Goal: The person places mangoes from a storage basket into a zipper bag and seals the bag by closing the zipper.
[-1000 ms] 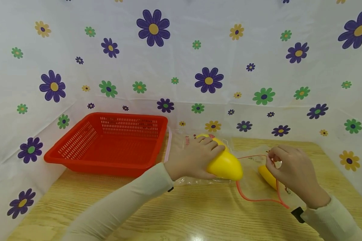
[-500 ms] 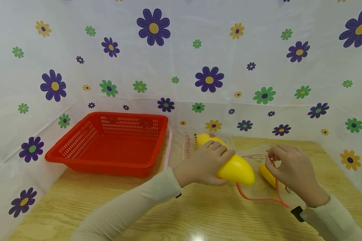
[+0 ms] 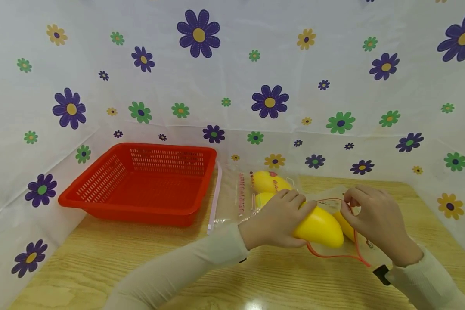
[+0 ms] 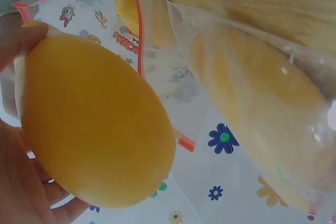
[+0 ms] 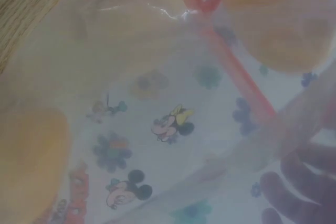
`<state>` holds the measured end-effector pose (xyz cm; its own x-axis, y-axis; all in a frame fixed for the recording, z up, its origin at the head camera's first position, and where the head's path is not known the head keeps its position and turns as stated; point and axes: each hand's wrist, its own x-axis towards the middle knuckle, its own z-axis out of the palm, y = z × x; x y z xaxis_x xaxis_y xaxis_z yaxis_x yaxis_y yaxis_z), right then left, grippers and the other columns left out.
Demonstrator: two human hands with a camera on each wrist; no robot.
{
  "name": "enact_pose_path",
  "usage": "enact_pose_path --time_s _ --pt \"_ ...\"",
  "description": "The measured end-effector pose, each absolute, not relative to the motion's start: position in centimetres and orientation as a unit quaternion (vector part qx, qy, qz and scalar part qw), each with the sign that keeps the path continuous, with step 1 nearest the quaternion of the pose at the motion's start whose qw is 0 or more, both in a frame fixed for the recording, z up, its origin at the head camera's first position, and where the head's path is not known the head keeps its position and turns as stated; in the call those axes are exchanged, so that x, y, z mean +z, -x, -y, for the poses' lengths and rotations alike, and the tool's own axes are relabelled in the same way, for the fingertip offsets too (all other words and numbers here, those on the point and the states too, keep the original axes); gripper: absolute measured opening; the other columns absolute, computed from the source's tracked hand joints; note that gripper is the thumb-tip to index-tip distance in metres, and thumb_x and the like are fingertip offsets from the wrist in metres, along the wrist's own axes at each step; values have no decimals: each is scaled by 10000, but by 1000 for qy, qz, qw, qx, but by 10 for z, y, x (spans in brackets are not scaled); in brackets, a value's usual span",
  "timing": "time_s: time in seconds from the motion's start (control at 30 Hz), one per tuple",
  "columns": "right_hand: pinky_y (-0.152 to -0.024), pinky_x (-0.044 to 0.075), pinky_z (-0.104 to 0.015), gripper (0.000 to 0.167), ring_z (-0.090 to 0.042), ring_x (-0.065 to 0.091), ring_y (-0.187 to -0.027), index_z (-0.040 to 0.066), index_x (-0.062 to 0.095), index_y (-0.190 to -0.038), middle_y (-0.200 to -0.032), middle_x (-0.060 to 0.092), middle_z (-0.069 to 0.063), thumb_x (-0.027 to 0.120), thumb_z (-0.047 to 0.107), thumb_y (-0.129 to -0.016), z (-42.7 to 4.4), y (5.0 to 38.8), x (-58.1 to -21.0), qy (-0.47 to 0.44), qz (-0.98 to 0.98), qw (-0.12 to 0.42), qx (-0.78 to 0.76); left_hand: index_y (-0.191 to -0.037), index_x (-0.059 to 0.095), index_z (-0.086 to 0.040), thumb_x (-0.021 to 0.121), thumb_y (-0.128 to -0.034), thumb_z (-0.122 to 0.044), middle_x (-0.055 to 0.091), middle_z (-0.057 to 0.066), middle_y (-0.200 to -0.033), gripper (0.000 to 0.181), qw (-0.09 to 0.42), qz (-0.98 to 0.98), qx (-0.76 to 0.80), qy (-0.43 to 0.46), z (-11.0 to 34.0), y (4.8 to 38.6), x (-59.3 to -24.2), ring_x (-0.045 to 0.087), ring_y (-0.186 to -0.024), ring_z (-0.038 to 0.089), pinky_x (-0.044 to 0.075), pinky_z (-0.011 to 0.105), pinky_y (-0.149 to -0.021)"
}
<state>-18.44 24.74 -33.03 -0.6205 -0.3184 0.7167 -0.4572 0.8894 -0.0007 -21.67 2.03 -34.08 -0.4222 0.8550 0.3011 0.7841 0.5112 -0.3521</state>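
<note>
In the head view my left hand [image 3: 283, 219] grips a smooth yellow mango-shaped fruit [image 3: 323, 228], its rounded end pointing right at the mouth of a clear zip bag. The same mango [image 4: 100, 124] fills much of the left wrist view. With bent fingers my right hand [image 3: 383, 221] pinches the bag's red zip edge [image 3: 333, 257], and the mouth gapes. Another yellow fruit [image 3: 345, 226], partly hidden, lies inside this bag. Cartoon prints [image 5: 173, 124] show on its film in the right wrist view.
Behind my left hand lies a clear bag [image 3: 226, 189] with a lilac zip edge [image 3: 215, 198], holding yellow fruit [image 3: 267, 181]. A red slotted basket [image 3: 139, 211] stands left on the wooden table [image 3: 217, 275]. A flower-print sheet [image 3: 232, 77] encloses the back and sides.
My left hand has carried the mango rightward and slightly nearer, away from the lilac-edged bag to the red-edged bag's mouth. My right hand keeps its pinch in nearly the same place.
</note>
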Motion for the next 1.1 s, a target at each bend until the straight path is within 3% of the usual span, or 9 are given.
enact_pose_path --time_s 0.37,1.1 --pt "-527 404 -331 168 -123 466 -543 100 594 -673 -607 558 5 748 72 -614 -248 184 -330 -222 891 385 93 -1268 452 -185 566 -722 -681 579 -32 -1043 746 223 857 104 454 -35 213 -351 520 -970 128 439 270 -873" --pt "-516 393 -309 179 -120 454 -536 96 599 -680 -606 560 2 765 84 -614 -249 184 -330 -215 898 375 80 -1295 426 -202 497 -749 -729 565 -49 -1092 762 210 839 130 485 -58 211 -357 503 -1013 117 415 232 -845"
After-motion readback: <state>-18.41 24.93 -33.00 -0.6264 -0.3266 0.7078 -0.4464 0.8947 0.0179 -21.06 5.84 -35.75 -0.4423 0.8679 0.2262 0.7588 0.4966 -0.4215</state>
